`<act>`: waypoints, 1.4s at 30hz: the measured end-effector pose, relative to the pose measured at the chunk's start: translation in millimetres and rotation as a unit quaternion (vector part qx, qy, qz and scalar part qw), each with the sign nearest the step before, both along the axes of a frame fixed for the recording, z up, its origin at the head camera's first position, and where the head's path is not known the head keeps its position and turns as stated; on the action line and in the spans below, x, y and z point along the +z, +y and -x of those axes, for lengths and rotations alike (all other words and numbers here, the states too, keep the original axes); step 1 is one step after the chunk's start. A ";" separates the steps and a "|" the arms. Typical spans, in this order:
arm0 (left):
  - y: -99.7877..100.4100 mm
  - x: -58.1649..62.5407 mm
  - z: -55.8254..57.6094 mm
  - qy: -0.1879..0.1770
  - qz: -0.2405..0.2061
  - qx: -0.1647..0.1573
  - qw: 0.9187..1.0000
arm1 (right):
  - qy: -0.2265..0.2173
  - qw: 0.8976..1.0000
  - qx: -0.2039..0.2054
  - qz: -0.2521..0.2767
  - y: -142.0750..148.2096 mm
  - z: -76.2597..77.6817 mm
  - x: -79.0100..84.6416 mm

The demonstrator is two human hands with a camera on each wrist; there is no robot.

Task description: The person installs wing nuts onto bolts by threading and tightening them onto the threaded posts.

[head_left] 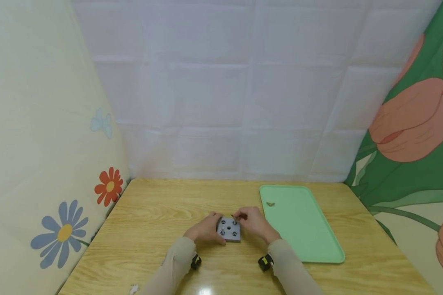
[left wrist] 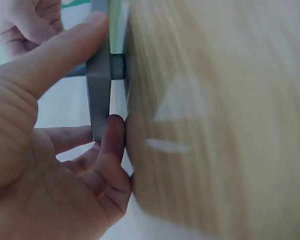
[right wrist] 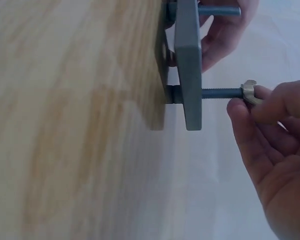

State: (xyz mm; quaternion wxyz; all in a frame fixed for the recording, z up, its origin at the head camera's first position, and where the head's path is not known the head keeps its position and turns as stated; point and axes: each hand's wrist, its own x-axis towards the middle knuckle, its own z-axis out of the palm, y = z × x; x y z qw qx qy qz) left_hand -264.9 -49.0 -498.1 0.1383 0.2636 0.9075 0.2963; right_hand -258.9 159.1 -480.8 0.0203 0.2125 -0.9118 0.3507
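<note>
A square grey metal plate (head_left: pixel 229 238) with several holes stands a little above the table on the heads of two bolts. My left hand (head_left: pixel 206 228) grips its left side, thumb on the near edge and fingers round the far edge. At the plate's far right corner, a threaded bolt (right wrist: pixel 221 93) points up through it. With thumb and fingertips my right hand (head_left: pixel 255 223) pinches a brass wing nut (right wrist: pixel 248 92) at the tip of that bolt. The second bolt (head_left: pixel 222 231) rises bare near the left hand.
To the right lies a light green tray (head_left: pixel 302 229), with another brass wing nut (head_left: pixel 270 203) near its far left corner. A small white object (head_left: pixel 134 289) sits at the table's front edge. White cloth (head_left: pixel 221 102) hangs behind the wooden table (head_left: pixel 162 205).
</note>
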 end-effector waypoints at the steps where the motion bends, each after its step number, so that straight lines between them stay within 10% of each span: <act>1: -0.5 -0.9 0.3 -0.001 -0.006 -0.001 1.000 | 0.003 1.000 0.005 -0.003 0.8 0.2 0.2; 42: -4.6 -2.6 1.4 -0.007 -0.021 -0.009 1.000 | 0.009 1.000 0.012 -0.019 -1.2 3.6 0.8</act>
